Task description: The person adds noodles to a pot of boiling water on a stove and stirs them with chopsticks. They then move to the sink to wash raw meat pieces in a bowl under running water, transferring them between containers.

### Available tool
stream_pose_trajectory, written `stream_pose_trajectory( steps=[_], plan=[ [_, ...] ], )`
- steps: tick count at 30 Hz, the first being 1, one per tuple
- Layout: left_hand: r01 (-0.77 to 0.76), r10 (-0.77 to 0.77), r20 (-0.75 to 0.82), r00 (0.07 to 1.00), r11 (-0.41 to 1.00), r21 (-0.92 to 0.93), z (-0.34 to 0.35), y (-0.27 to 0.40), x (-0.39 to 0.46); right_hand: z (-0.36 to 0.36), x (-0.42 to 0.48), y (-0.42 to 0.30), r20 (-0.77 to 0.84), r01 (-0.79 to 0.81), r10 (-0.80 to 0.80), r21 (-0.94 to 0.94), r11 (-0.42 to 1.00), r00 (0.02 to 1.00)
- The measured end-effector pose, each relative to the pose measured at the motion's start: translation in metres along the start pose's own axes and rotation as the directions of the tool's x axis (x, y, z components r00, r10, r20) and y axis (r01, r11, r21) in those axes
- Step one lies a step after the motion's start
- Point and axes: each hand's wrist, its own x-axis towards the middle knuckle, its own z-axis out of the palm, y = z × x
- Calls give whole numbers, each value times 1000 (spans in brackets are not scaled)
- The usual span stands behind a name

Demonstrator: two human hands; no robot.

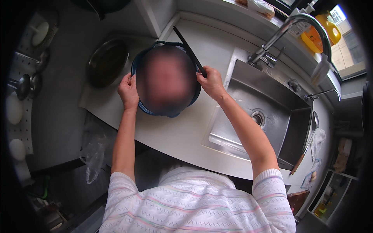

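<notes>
A dark blue basin point(150, 111) stands on the pale countertop, with a handle loop at its far rim. Its inside is blurred out, so I cannot tell what it holds; reddish tones show through. My left hand point(128, 91) grips the basin's left rim, thumb on top. At the right rim is my right hand point(212, 83), closed around black chopsticks point(188, 50) that point up and away to the left. The fingers of that hand also appear to touch the rim.
Right of the basin lies a stainless steel sink point(247, 96) with a tall chrome faucet point(259, 55). A dark oval pan point(107, 62) rests at the left. A spatula point(309, 142) with a wooden handle lies beyond the sink. A plastic bag point(94, 160) hangs below the counter edge.
</notes>
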Motion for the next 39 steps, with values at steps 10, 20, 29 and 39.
stream_pose_trajectory(
  steps=[10,20,29,39],
  plan=[
    [102,-78,163,984,984,-145,89,86,-113,-146,-87,54,-111,17,-13,34,999,994],
    [241,-169,408,897,961,-133,218,98,-242,-274,-173,160,-170,-192,171,-117,974,970],
    [-26,-280,601,749,894,448,275,33,-273,-249,-187,268,-165,-389,361,-197,900,918],
    [-33,-390,593,704,816,577,274,8,-260,-225,-187,321,-229,-372,347,-74,925,909]
  ],
)
